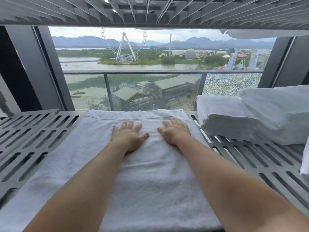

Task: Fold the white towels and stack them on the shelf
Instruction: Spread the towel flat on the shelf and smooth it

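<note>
A folded white towel (147, 178) lies flat on the grey slotted shelf (33, 139), reaching from the near edge to the back. My left hand (129, 136) and my right hand (174, 131) both press flat on its far half, fingers spread, a little apart from each other. To the right on the same shelf stands a stack of folded white towels (250, 116), just clear of the flat towel's right edge.
Another slotted shelf (150, 12) hangs close overhead, with a white towel (250, 33) showing at its back right. Behind the shelf is a large window (133, 64) with dark frames. A white cloth edge (305, 158) shows at the far right.
</note>
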Tool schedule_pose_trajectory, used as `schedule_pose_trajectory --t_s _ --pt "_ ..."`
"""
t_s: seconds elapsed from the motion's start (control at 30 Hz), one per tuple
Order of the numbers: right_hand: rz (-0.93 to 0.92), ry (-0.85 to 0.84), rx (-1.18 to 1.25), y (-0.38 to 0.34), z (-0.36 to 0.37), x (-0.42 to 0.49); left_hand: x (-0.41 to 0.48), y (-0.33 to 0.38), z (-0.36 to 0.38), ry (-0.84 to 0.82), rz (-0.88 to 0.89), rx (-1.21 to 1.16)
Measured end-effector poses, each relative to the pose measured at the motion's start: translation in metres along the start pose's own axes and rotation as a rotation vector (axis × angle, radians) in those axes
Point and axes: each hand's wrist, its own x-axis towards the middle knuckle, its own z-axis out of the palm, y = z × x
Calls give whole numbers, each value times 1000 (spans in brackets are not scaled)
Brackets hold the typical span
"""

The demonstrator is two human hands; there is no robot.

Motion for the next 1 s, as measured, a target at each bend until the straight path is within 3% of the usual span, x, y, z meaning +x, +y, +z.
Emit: schedule_pose_trajectory --t_s 0.37,0.57,1.0 --pt "101 -5 -14 -1 -1 21 15 3 -2 32 4 -66" --pt "-102 244 -112 -9 3 0 -1 -5 -10 114 139 -274" --pt "-156 224 10 -51 17 -103 -76 -38 -11 78 242 -152"
